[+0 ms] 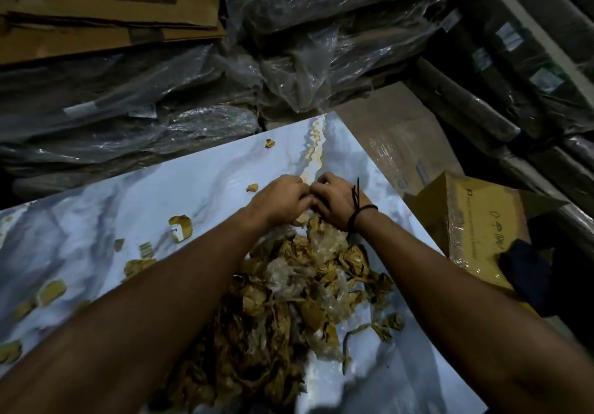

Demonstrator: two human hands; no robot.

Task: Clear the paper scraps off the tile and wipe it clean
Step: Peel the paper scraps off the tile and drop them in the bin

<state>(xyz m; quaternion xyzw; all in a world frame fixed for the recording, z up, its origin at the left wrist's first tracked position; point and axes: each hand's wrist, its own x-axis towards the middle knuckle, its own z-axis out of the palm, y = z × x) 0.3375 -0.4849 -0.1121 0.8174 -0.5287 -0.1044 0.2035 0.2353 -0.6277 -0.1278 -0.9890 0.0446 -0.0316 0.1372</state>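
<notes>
- Left hand (278, 199) and right hand (334, 201) are side by side with knuckles touching. Both have fingers curled down and clamped on the far end of the scrap heap (299, 288).
- The fingertips are tucked under, so I cannot tell how much each hand holds.
- The scrap heap is crumpled brown paper mixed with clear film. It runs from under the palms back toward the person, between the two forearms, and lies on the tile (96, 208).
- The tile is pale blue-white marble print with a gold vein beyond the hands. It lies flat under both hands.
- There are loose scraps on the tile. A small piece (252, 187) is just left of the left hand, a curled piece (180, 227) is further left, and a speck (269, 143) is well beyond the hands.
- A black cord (356, 211) is tied round the right wrist.
- A cardboard box (475, 220) sits right of the right forearm, with a dark cloth (527, 272) against it.
- Plastic-wrapped bundles (289, 44) are stacked beyond the hands, and flattened cardboard (112, 11) lies far left.
</notes>
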